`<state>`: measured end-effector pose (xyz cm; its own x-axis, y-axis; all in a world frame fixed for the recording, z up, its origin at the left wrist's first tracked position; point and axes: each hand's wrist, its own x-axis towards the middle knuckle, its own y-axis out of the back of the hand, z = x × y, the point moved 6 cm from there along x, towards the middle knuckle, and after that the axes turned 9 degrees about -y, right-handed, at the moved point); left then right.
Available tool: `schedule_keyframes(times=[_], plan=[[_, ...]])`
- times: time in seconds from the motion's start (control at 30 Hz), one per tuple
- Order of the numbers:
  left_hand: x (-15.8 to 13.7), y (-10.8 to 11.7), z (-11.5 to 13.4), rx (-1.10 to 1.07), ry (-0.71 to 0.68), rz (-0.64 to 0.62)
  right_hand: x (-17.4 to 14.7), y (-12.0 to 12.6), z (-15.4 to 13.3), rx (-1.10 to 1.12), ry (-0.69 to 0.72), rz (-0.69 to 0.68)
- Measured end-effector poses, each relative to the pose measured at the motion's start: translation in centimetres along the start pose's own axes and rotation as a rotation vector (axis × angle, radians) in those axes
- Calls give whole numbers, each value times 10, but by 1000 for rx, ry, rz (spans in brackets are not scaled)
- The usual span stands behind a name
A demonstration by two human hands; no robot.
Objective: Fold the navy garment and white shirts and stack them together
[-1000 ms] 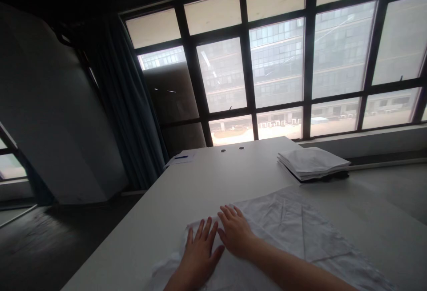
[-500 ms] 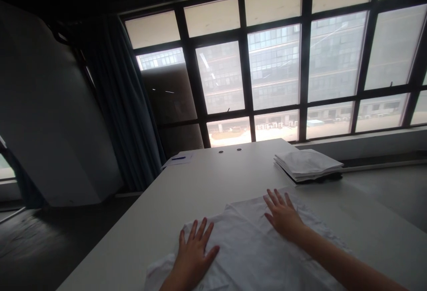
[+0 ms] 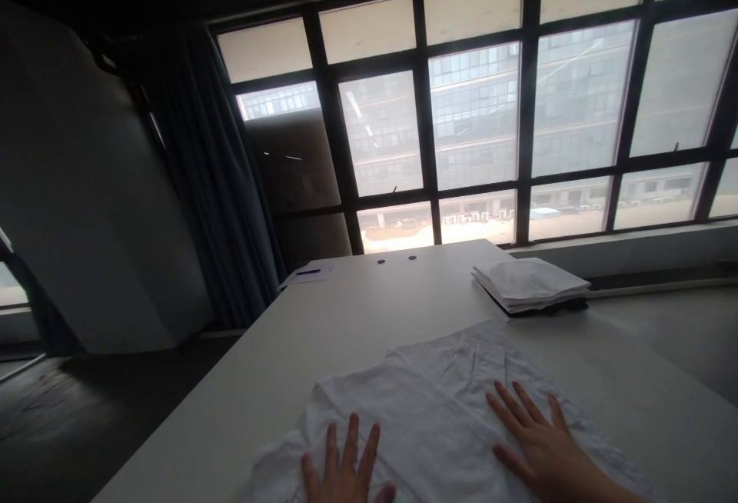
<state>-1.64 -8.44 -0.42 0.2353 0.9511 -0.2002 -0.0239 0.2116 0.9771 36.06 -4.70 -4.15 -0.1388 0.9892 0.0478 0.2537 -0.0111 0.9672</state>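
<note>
A white cloth garment (image 3: 427, 403) lies spread over the near part of the white table, with creases across it. Its lower part runs out of view at the bottom edge. My left hand (image 3: 343, 468) rests flat on the cloth at the bottom middle, fingers spread; its wrist is cut off by the frame. Palm down and fingers apart, my right hand (image 3: 536, 438) lies on the garment's right side, where small wrinkles gather above the fingertips. Neither hand grips anything.
A stack of folded white cloths (image 3: 530, 285) sits at the table's right, with something black beneath it. Paper with a blue pen (image 3: 308, 272) lies at the far left corner of the table (image 3: 346, 311). Behind stand large windows (image 3: 473, 118) and a dark blue curtain (image 3: 213, 172).
Both hands have slid toward me over the cloth, the right one also slightly to the right. More of the garment's far edge shows. The folded stack stays in place.
</note>
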Motion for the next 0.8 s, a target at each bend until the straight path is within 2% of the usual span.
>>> schedule_keyframes(times=[0.17, 0.4, 0.5, 0.7, 0.8], plan=[[21, 10, -23, -4, 37, 55, 35, 5, -15, 19, 10, 1], [86, 34, -54, -11, -12, 126, 115, 15, -33, 0, 11, -90], [111, 43, -64, -3, -45, 145, 138, 21, -38, -4, 0, -89], [122, 54, -69, 22, -97, 167, 147, 27, -34, -1, 32, -88], [119, 56, -54, 37, -96, 175, 143, 30, -39, -8, 36, -82]])
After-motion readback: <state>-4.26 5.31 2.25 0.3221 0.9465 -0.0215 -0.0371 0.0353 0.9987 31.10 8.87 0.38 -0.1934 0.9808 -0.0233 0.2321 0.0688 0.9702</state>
